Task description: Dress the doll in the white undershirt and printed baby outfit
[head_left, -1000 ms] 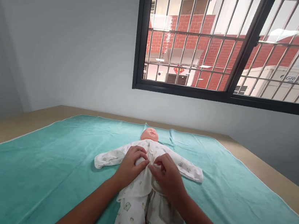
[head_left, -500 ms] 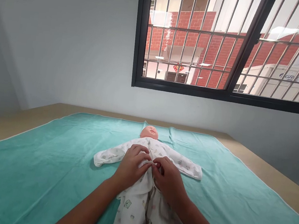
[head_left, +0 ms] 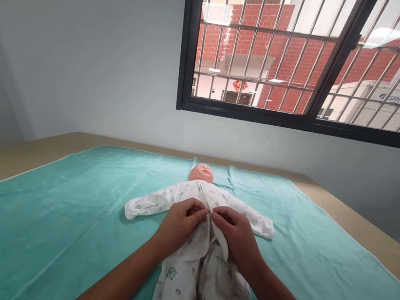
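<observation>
A baby doll (head_left: 202,172) lies on its back on a teal cloth (head_left: 78,207), its head toward the wall. It wears a white printed baby jacket (head_left: 152,203), sleeves spread to both sides, and printed trousers (head_left: 177,290). My left hand (head_left: 183,221) pinches the jacket's left front edge at the chest between thumb and fingers. Close beside it, my right hand (head_left: 235,231) pinches the other front edge. Below the fingers the two front flaps hang apart. A small fastening seems to lie between the fingertips, too small to make out.
The teal cloth covers most of a wooden table (head_left: 354,209), whose bare edges show at the sides and back. Behind it stands a pale wall (head_left: 120,85) with a dark-framed, barred window (head_left: 249,112).
Both hands have shifted slightly, and the fingertips have drawn a little apart on the jacket edges. The lower front flaps now spread open more. The camera view has tilted slightly down.
</observation>
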Motion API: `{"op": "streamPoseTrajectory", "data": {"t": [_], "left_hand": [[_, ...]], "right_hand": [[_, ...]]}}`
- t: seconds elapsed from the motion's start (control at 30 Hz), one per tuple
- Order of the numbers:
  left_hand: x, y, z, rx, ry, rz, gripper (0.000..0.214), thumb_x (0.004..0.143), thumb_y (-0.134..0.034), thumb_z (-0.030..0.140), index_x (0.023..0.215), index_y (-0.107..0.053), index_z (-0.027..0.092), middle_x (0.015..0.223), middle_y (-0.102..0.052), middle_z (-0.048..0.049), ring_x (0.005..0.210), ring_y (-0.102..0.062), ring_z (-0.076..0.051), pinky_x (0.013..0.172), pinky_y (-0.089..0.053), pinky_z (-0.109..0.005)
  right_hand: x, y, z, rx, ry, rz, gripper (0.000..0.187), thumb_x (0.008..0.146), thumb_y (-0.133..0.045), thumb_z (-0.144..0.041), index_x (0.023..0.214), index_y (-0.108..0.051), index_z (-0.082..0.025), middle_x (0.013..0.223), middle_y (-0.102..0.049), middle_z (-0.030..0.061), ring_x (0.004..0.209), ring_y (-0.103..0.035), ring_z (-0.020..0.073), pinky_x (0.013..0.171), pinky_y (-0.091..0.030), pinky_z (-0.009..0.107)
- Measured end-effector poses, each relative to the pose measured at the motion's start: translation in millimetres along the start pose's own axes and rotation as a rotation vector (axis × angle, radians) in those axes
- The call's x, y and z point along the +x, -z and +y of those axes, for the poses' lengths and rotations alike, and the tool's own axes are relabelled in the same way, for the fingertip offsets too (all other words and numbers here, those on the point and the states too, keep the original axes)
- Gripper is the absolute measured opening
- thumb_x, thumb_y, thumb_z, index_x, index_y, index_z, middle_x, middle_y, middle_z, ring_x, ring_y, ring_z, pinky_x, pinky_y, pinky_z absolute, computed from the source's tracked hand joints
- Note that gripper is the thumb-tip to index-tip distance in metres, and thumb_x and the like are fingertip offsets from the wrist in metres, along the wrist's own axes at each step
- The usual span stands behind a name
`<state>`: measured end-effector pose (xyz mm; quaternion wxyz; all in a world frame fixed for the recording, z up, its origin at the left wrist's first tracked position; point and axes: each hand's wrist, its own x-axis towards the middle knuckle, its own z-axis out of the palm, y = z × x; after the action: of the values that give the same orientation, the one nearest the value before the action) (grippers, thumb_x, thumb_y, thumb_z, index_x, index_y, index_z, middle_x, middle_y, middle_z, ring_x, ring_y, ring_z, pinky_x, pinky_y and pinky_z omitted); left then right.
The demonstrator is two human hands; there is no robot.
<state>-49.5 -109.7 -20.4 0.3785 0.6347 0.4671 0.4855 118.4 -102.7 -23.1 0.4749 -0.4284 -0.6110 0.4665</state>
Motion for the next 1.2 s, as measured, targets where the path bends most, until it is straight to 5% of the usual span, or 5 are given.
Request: {"op": "streamPoseTrajectory", "data": {"t": [0.37, 0.67, 0.87, 1.2], "left_hand": [[1.2, -3.1, -4.4, -0.184, 0.025, -0.049, 0.011, 0.084, -0.059, 0.03, 0.087, -0.054, 0.02, 0.078, -0.059, 0.0022, 0.073, -0.054, -0.011, 0.064, -0.041, -0.021], [-0.7, -6.2, -4.5, -0.147, 0.018, -0.045, 0.02, 0.082, -0.061, 0.028, 0.099, -0.051, 0.022, 0.073, -0.051, 0.0049, 0.07, -0.051, -0.011, 0.064, -0.041, -0.023], [0.7, -9.4, -9.9, -0.087, -0.016, 0.005, 0.016, 0.081, -0.054, 0.02, 0.097, -0.053, 0.022, 0.081, -0.057, 0.0022, 0.075, -0.054, -0.012, 0.067, -0.043, -0.024], [-1.9, -6.0, -6.1, -0.198, -0.017, -0.045, 0.018, 0.082, -0.057, 0.021, 0.099, -0.053, 0.021, 0.084, -0.057, 0.0019, 0.076, -0.051, -0.011, 0.069, -0.041, -0.022]], "right_hand": [[-2.9, -4.6, -1.4, -0.003, 0.011, -0.037, 0.03, 0.078, -0.067, -0.041, 0.096, -0.066, -0.018, 0.087, -0.07, 0.0046, 0.084, -0.062, 0.0202, 0.074, -0.048, 0.031], [-8.5, -12.7, 2.2, -0.298, 0.145, -0.031, 0.02, 0.078, -0.06, -0.023, 0.098, -0.061, -0.023, 0.076, -0.063, -0.0019, 0.068, -0.055, 0.0136, 0.062, -0.043, 0.026], [-6.0, -9.2, 2.6, -0.12, 0.131, -0.098, 0.024, 0.081, -0.06, -0.03, 0.103, -0.056, -0.022, 0.075, -0.061, -0.002, 0.068, -0.056, 0.0134, 0.061, -0.044, 0.025], [1.6, -4.3, 3.5, 0.007, 0.028, -0.033, 0.02, 0.081, -0.062, -0.039, 0.088, -0.062, -0.021, 0.06, -0.053, -0.0056, 0.048, -0.046, 0.0088, 0.048, -0.036, 0.022]]}}
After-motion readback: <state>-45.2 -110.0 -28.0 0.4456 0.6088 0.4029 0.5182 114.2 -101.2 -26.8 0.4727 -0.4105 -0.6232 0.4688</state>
